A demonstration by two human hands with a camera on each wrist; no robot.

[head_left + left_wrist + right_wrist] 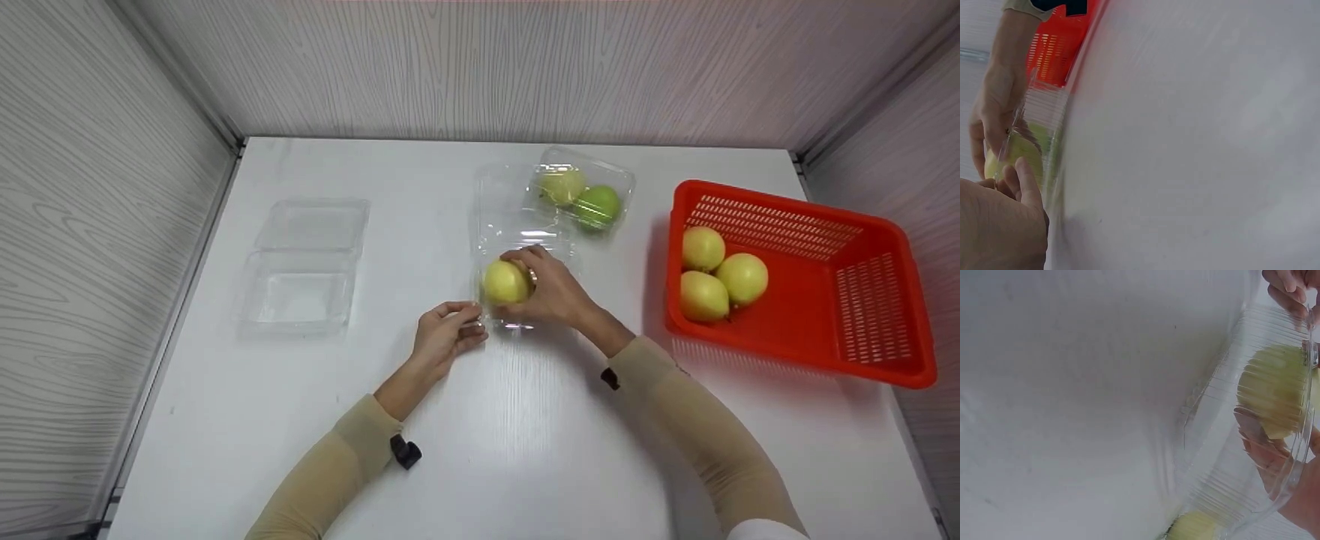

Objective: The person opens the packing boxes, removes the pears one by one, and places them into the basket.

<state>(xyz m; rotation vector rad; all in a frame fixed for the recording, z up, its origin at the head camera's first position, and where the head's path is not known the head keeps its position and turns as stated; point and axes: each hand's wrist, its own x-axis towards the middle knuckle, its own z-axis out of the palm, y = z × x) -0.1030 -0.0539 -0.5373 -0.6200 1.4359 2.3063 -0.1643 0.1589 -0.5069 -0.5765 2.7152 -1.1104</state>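
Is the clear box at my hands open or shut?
Open: its lid lies folded back beyond the uncovered base, where your right hand holds a fruit.

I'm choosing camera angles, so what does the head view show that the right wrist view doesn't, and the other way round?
Only the head view: the red basket, three fruits inside it, and an open clear box at left.
Only the right wrist view: a close look at the ribs on the middle box.
Both, at least in part: left hand, right hand, held fruit, middle box.
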